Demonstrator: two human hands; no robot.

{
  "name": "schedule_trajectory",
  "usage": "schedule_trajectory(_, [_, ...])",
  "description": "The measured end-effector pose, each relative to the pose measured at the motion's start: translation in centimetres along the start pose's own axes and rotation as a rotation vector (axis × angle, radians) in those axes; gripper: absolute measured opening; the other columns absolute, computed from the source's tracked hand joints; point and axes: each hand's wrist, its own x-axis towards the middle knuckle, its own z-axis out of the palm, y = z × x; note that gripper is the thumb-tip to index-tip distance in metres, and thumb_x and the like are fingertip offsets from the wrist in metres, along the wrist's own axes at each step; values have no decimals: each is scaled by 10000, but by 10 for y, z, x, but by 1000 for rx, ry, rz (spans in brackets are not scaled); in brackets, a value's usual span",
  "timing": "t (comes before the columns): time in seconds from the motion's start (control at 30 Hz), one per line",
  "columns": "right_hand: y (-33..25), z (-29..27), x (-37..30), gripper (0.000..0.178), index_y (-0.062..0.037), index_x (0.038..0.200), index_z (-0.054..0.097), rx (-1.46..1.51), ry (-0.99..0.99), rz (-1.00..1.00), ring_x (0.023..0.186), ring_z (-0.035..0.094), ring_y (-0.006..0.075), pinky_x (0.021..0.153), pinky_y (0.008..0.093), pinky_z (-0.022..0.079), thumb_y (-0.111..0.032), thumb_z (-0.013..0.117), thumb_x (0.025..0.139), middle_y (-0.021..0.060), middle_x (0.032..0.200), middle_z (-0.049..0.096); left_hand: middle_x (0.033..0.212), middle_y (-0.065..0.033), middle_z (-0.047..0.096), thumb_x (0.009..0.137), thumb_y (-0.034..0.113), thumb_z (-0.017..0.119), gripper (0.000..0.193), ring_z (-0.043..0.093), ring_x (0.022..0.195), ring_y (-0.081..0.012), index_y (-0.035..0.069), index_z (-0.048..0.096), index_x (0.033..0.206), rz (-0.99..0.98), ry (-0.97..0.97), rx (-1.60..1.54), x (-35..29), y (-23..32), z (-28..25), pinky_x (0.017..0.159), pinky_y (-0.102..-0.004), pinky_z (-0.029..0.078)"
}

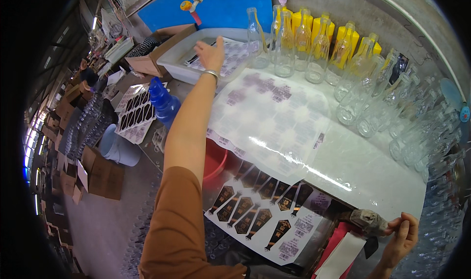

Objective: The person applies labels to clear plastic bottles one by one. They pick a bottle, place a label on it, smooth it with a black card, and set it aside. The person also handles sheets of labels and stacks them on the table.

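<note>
My left hand (211,56) is stretched over a white plastic tub (169,63), slightly blurred, its fingers apart and holding nothing. Printed label sheets (236,58) lie in the tub below it. At the lower right, my right hand (405,235) has its fingers bent and pressed together beside a grey rag wad (369,221). What it pinches, if anything, cannot be made out. Left of it a small black pointed piece (371,247) shows by a folded white strip (341,257). Nearer to me lies a sheet of black coffin-shaped labels (257,220).
Clear glass bottles (284,51) stand along the back and crowd the right side. Yellow containers (321,24) line the wall. Translucent label sheets (270,117) cover the worktop. A blue spray bottle (164,102) and a red bucket (214,159) are near my left arm.
</note>
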Motion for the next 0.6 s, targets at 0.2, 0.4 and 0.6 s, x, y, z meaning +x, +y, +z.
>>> schedule_trajectory(0.2, [-7,5,-1,180,27,1072,609,-37,-41,-21,571,574,141,535,239,488,-108,503,1017,120,752,629,1506,-333,352,853,448,708,1011,365,1408,-416,-113,188,1513,426,-139,-377,-38,137,19,1158,-406,304])
schedule_trajectory(0.4, [-6,-3,1,179,25,1072,609,-7,-48,-25,577,579,141,541,236,488,-119,516,1017,114,761,625,1251,-256,594,854,208,715,860,602,1138,-335,-79,235,1508,262,-117,-294,-10,135,53,979,-391,466])
schedule_trajectory(0.6, [1,-7,2,177,24,1068,612,-12,-22,17,589,585,138,541,233,488,-120,522,1015,110,768,621,984,-156,707,852,202,700,531,690,894,-263,-21,538,1305,340,66,-401,-32,164,34,806,-386,533])
